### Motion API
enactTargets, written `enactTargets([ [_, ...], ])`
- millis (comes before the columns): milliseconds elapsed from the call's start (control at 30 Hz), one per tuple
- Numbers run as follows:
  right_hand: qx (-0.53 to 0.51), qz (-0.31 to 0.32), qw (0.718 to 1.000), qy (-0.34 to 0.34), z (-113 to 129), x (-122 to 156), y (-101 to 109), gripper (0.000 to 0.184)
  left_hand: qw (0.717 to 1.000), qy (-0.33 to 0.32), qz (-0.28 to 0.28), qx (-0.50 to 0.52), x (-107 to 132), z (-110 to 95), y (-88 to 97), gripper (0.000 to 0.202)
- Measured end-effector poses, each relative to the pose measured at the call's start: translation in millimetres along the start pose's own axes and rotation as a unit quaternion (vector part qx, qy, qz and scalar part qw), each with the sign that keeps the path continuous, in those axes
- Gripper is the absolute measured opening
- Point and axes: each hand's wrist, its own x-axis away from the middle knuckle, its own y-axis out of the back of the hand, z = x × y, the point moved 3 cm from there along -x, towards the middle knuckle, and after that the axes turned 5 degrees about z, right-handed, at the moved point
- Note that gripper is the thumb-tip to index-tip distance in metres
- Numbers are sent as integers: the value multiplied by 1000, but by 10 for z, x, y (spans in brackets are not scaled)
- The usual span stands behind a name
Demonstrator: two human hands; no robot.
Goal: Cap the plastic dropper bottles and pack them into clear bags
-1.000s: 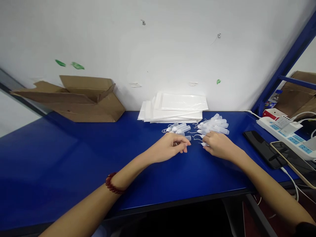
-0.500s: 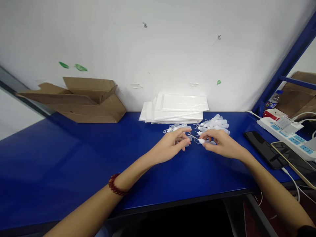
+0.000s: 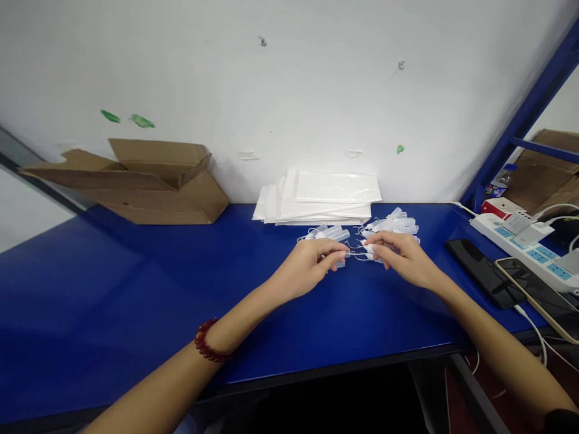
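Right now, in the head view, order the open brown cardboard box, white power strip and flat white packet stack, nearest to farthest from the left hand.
1. White packet stack, beyond the left hand.
2. Cardboard box, left.
3. Power strip, far right.

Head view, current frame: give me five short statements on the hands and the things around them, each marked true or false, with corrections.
1. A dark red beaded bracelet is on the left wrist. True.
2. The left hand lies flat with its fingers spread. False: its thumb and forefinger pinch a thin pale strand.
3. The right hand has its fingers at a small white-tipped bottle. True.
4. The open cardboard box stands to the right of the hands. False: it stands to their left, near the wall.
5. Two phones lie beside the power strip. True.
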Motion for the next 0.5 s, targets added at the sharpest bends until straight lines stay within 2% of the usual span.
enactTargets([
  [200,-34,-5,999,-23,-38,-11,-15,17,998,43,26,37,-8,29,-28,23],
  [500,-130,-23,991,-24,30,-1,-12,13,996,51,36,58,-16,29,-44,23],
])
